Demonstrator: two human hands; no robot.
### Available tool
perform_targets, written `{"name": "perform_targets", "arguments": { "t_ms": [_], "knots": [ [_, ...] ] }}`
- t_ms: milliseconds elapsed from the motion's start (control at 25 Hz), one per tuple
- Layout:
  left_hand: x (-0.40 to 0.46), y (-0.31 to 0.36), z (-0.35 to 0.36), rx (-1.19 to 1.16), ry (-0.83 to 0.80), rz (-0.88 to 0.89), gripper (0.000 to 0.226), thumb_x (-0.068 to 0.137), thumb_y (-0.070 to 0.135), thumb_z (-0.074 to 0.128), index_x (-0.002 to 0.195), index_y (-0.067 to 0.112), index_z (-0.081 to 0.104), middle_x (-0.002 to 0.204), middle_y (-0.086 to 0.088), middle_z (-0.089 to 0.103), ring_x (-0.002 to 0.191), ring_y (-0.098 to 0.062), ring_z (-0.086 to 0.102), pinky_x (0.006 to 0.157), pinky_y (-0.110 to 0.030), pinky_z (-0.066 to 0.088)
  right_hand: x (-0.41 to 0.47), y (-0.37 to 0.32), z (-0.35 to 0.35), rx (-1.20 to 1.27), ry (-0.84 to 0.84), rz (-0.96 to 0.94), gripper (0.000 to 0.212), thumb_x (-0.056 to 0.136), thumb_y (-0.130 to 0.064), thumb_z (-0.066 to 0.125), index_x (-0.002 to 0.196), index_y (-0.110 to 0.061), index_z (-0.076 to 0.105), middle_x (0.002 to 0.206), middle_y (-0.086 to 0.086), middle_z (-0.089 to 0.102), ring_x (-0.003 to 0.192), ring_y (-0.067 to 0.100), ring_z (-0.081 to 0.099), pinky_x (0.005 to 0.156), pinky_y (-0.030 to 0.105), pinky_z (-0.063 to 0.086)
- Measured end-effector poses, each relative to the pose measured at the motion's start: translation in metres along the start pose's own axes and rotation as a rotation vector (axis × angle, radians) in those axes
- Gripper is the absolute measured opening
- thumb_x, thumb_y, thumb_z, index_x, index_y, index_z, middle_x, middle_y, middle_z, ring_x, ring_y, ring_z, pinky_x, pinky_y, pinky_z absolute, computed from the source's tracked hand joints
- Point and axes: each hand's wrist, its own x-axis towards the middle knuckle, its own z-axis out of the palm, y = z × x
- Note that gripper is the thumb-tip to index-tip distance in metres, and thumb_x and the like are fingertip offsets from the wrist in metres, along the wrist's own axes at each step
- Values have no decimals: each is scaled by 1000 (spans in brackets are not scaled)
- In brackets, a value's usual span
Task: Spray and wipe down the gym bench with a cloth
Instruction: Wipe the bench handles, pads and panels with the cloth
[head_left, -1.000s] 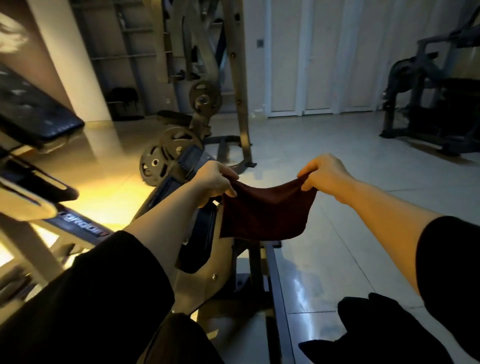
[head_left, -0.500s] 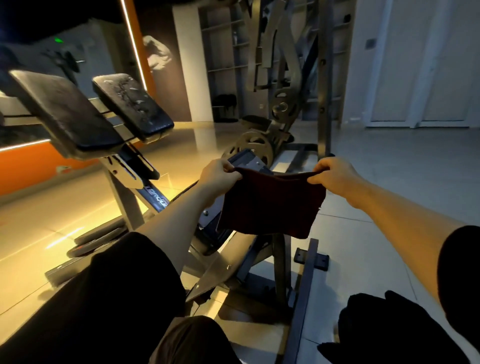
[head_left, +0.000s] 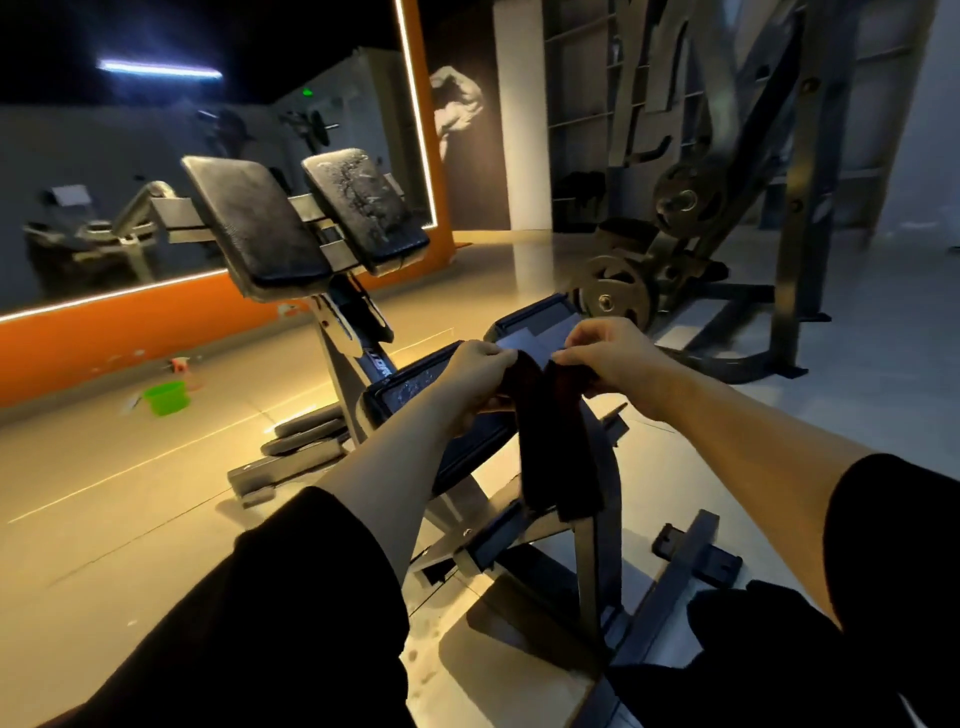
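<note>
Left hand (head_left: 480, 366) and right hand (head_left: 608, 356) close together, fingers pinched on top edge of dark red cloth (head_left: 558, 447). Cloth hanging folded, above lower pad (head_left: 415, 387) of gym bench (head_left: 332, 312). Green bucket (head_left: 166, 397) on floor at left.

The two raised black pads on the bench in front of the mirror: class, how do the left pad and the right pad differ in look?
The right pad carries pale streaks and speckles across its face, perhaps spray; the left pad looks mostly plain and dull. The right pad stands farther back, near the orange frame; the left pad sits closer to the camera and appears larger. Both are dark, rectangular, tilted, and mounted on the same metal support.
</note>
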Motion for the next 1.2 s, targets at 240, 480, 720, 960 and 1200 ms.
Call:
{"name": "perform_targets", "arguments": {
  "t_ms": [240,480,720,960,1200],
  "knots": [
    [-3,11,2,45,148,93,42,83,-2,68,122,2,52,110,-15,59,94,-21,62,80,-29,55,38,-9,9,191,-349,-118,21,96,-6,48,103,-9,67,107,9,63,105,21,58,93,33,46],
    [8,13,18,66,399,81,26,91,-4,48,110,11,60,100,-11,60,84,-15,58,63,-22,48,81,11,-6,108,-401,-259,34,86,11,53,110,-13,61,105,6,58,101,22,58,83,32,54],
    [44,26,62,-64,480,36,28,95,1,41,116,7,58,112,-21,60,96,-24,59,79,-33,52,119,49,-50,186,-528,-341,25,86,2,65,108,-8,60,105,11,64,97,20,63,77,25,53],
    [76,33,120,-61,650,63,27,97,3,40,115,17,55,112,-13,57,95,-24,58,77,-38,55,161,74,-103,71,-671,-472,8,84,1,66,88,-5,63,79,4,59,77,15,58,73,28,45],
    [103,59,176,-79,784,52,25,98,2,39,110,9,60,108,-16,59,95,-24,59,76,-35,55,192,101,-155,-164,-969,-501,10,90,-8,63,98,-14,62,76,-8,47,70,1,45,66,19,33]
  ]
}}
